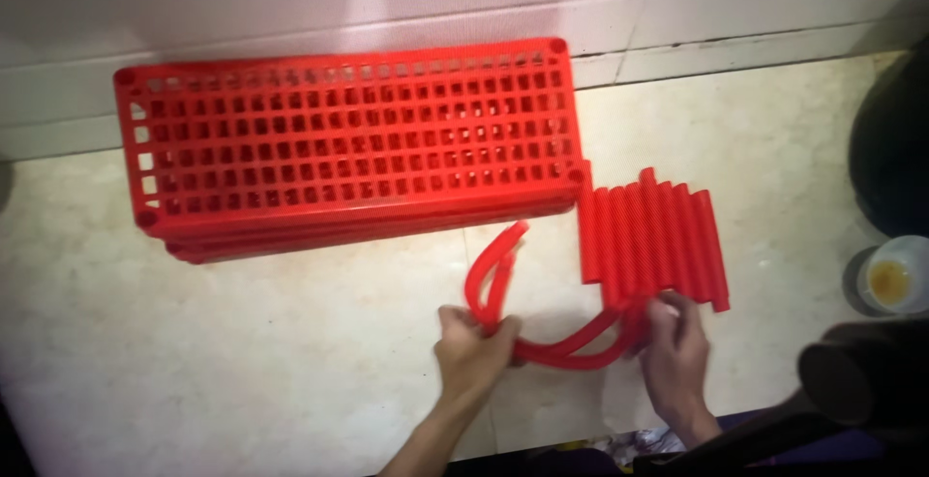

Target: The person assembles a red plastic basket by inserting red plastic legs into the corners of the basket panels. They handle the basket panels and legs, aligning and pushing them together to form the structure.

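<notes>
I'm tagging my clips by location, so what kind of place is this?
Probably a home floor beside a wall, not a workshop. The pale stone floor meets a white tiled wall, red plastic shelf panels lie stacked there, and a small bowl sits nearby.

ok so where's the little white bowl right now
In the head view the white bowl sits on the floor at the far right edge, right of the row of red tubes and just below a dark round object.
</notes>
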